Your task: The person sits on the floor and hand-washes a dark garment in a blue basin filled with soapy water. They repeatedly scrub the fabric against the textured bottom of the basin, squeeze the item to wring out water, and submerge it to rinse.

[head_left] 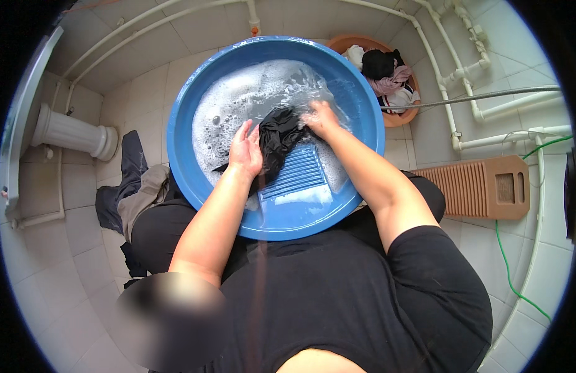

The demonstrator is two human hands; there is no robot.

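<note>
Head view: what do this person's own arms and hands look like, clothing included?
The left hand and right hand are bare, with no gloves or watch visible. Both forearms are uncovered. A plain black short sleeve, matching the black top, ends above the right elbow; a blurred area hides the left sleeve.

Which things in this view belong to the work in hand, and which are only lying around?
In use, it seems:
- blue basin
- soapy water
- ribbed blue washboard
- wet black cloth
- left hand
- right hand

Lying about, apparently:
- brown washboard
- orange basin with clothes
- dark garment
- beige garment
</note>
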